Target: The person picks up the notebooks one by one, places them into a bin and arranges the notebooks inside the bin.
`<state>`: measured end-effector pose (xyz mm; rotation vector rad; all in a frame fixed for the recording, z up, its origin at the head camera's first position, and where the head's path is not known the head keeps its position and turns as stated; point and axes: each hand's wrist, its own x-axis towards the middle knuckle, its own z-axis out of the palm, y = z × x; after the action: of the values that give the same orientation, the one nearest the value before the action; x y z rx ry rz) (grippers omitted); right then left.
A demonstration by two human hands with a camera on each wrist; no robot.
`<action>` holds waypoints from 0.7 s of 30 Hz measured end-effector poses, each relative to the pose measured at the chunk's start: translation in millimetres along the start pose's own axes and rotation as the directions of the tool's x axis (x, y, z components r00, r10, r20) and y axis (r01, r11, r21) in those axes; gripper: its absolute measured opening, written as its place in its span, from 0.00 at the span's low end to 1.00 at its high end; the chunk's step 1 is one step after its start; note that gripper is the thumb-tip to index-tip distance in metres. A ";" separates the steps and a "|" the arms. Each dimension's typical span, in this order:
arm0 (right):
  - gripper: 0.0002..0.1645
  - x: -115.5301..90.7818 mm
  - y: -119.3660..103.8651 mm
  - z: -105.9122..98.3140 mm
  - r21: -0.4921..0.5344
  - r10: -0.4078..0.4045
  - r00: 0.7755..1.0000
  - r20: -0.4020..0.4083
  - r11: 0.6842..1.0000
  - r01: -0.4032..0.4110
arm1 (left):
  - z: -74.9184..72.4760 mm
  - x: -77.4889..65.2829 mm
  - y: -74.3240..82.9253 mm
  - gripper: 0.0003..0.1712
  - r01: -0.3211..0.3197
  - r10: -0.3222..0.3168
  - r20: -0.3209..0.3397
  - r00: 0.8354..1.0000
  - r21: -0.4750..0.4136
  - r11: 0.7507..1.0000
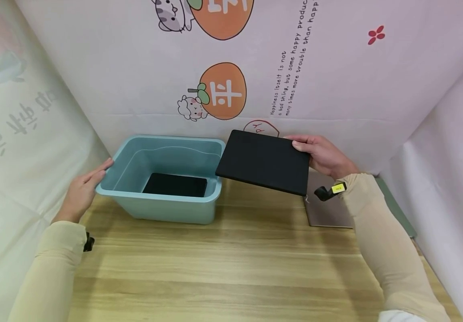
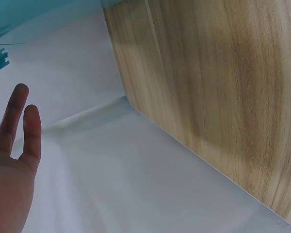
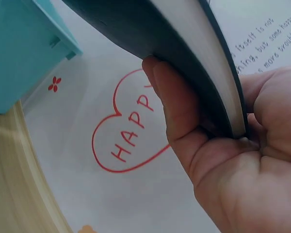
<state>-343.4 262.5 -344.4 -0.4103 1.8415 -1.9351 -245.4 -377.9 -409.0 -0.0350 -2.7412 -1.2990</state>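
Note:
A black-covered notebook (image 1: 264,162) is held in the air by my right hand (image 1: 323,154), which pinches its right edge. Its white page block (image 3: 211,53) shows between the covers in the right wrist view, with fingers on one cover and the thumb on the other. On the left stands a blue-green plastic bin (image 1: 175,210), and the notebook's left corner overlaps its right rim in the head view. Inside the bin lies another black flat item (image 1: 176,184). My left hand (image 1: 81,191) touches the bin's left rim; the left wrist view shows two straight fingers (image 2: 33,128).
Under my right forearm a brownish flat notebook (image 1: 328,208) lies on the wooden table (image 1: 215,268). Beside it is a green flat item (image 1: 396,210), partly covered by the sleeve. Printed white cloth (image 1: 328,80) hangs behind and on both sides.

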 end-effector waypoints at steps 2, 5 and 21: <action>0.24 1.6 -1.7 3.5 0.000 -0.003 1.000 0.002 1.000 0.003 | 0.0 0.1 -0.3 0.29 -0.001 0.001 -0.002 1.000 0.006 1.000; 0.24 4.2 -3.0 8.6 0.009 0.002 1.000 -0.011 1.000 -0.002 | 0.3 0.5 -0.9 0.29 0.001 -0.001 -0.005 1.000 0.006 1.000; 0.29 23.4 -4.1 35.2 0.037 -0.013 1.000 0.009 0.999 0.013 | 0.4 0.1 -0.8 0.29 0.010 -0.010 -0.003 1.000 -0.011 1.000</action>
<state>-346.6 220.4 -339.8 -0.4200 1.7985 -1.9695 -245.7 -378.1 -409.9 -0.0209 -2.7353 -1.3159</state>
